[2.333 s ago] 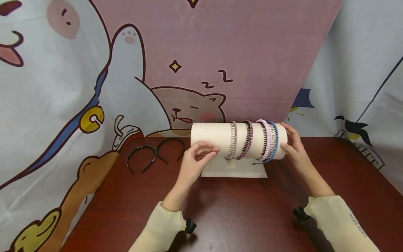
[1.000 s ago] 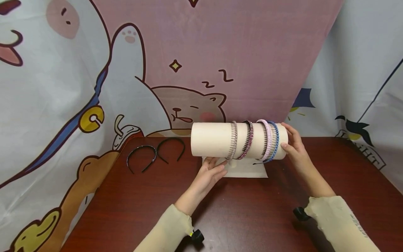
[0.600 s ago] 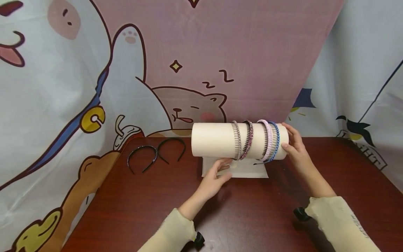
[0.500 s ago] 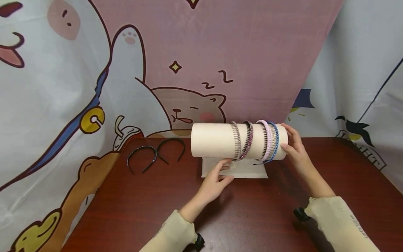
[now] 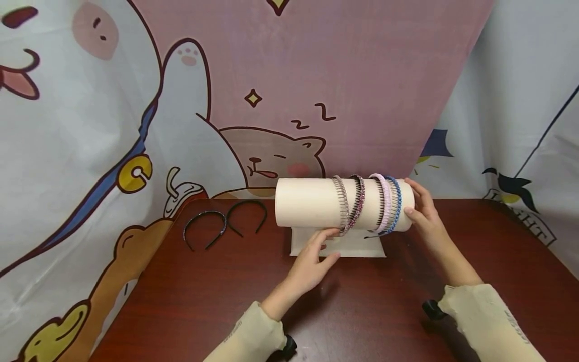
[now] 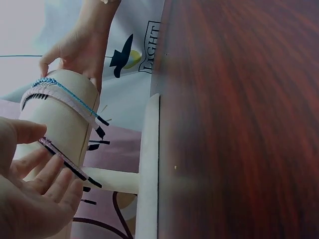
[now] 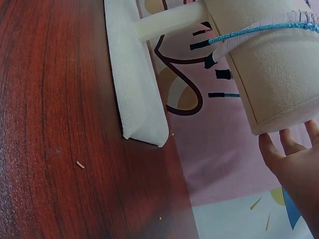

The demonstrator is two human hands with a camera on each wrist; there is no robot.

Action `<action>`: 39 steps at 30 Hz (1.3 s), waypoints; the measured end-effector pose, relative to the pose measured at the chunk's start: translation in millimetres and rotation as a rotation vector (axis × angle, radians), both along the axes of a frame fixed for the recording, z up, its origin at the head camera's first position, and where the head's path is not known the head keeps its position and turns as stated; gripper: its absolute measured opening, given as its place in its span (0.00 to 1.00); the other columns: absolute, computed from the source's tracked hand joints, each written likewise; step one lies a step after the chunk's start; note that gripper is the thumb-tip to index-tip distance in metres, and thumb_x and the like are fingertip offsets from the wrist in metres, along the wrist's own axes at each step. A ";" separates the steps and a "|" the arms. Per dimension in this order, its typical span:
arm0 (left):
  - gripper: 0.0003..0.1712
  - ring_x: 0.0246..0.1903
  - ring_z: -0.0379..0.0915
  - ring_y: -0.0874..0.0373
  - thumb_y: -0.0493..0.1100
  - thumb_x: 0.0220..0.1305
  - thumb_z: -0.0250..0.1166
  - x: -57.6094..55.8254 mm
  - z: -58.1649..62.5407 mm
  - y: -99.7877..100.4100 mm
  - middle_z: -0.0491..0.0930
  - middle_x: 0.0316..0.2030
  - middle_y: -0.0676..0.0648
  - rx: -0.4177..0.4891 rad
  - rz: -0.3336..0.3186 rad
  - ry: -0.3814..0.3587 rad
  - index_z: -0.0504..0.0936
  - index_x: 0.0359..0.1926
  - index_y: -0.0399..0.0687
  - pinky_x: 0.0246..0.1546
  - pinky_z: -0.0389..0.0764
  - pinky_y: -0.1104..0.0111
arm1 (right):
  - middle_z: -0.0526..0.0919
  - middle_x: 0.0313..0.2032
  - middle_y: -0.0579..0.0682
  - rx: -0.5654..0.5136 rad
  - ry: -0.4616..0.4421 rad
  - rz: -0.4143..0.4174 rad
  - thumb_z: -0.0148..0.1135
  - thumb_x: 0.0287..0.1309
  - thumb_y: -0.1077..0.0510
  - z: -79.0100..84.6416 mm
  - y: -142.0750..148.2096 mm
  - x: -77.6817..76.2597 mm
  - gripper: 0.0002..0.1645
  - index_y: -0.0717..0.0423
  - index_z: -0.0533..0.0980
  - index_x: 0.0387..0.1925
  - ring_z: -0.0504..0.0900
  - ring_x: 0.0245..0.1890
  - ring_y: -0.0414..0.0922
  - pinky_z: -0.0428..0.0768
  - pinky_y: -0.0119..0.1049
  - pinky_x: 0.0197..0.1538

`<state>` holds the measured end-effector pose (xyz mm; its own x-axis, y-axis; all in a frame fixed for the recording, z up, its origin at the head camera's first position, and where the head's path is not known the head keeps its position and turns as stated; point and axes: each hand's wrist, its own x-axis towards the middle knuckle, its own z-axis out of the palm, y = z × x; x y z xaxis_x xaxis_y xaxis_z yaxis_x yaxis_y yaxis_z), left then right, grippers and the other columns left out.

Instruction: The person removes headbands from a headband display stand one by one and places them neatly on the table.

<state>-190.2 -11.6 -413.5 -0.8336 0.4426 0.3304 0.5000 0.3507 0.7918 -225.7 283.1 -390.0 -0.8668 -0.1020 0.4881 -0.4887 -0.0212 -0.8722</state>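
A cream cylindrical headband stand [image 5: 305, 202] lies horizontally on a post above its flat base [image 5: 362, 247]. Around the roll sit a silver headband [image 5: 342, 201], a dark pink glittery headband [image 5: 359, 203], a pale pink headband [image 5: 386, 201] and a blue beaded headband [image 5: 397, 205]. My left hand [image 5: 308, 264] is below the roll, its extended fingertips at the lower ends of the silver and dark pink bands, which nearly meet there. The left wrist view shows its loose fingers [image 6: 60, 186] beside the dark pink band. My right hand [image 5: 427, 218] holds the roll's right end, thumb in front.
Two dark headbands, one glittery [image 5: 204, 216] and one plain black [image 5: 247, 203], rest on the brown table [image 5: 203, 301] to the left of the stand. Behind the table hangs a cartoon-printed cloth [image 5: 375, 85].
My left hand has dropped from the roll's front to beneath it and moved right. The silver headband's lower end has shifted right toward the dark pink one. My right hand has stayed in place.
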 end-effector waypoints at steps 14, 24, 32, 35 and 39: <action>0.21 0.59 0.75 0.53 0.37 0.69 0.61 2.3 3.4 1.2 0.78 0.59 0.47 -0.009 0.066 0.126 0.72 0.62 0.45 0.59 0.79 0.61 | 0.61 0.68 0.39 -0.017 -0.007 0.008 0.41 0.70 0.68 -2.1 0.8 -1.2 0.37 0.47 0.52 0.77 0.71 0.56 0.36 0.79 0.21 0.49; 0.32 0.65 0.67 0.50 0.37 0.67 0.62 2.9 -3.3 3.9 0.70 0.68 0.48 0.010 -0.023 0.064 0.62 0.69 0.45 0.63 0.76 0.56 | 0.62 0.68 0.39 -0.026 -0.004 0.014 0.41 0.71 0.68 -1.4 0.7 -1.2 0.36 0.47 0.52 0.77 0.71 0.56 0.36 0.79 0.21 0.49; 0.32 0.63 0.69 0.52 0.38 0.67 0.63 -1.7 0.8 8.6 0.72 0.63 0.46 -0.004 -0.108 0.132 0.60 0.69 0.45 0.63 0.75 0.59 | 0.61 0.67 0.39 -0.017 -0.010 0.010 0.41 0.71 0.68 -0.4 0.1 0.0 0.37 0.47 0.52 0.77 0.71 0.55 0.36 0.80 0.21 0.49; 0.28 0.63 0.71 0.54 0.37 0.69 0.61 -1.9 2.9 10.1 0.73 0.61 0.45 0.015 -0.085 0.136 0.64 0.67 0.44 0.65 0.74 0.63 | 0.61 0.67 0.39 -0.015 -0.012 0.010 0.41 0.71 0.68 -0.6 -0.3 0.2 0.37 0.46 0.52 0.77 0.71 0.55 0.36 0.79 0.20 0.49; 0.19 0.57 0.75 0.54 0.35 0.70 0.60 -1.6 5.3 10.1 0.76 0.54 0.44 0.056 -0.004 0.157 0.72 0.60 0.42 0.62 0.77 0.67 | 0.62 0.67 0.39 -0.016 -0.010 0.011 0.41 0.71 0.68 -0.9 -0.4 -0.3 0.37 0.46 0.52 0.77 0.71 0.55 0.35 0.79 0.20 0.49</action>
<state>-191.8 -1.5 -408.2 -0.7676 0.4234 0.4811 0.6210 0.3057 0.7218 -226.0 282.7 -391.0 -0.8706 -0.1036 0.4810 -0.4795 -0.0409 -0.8766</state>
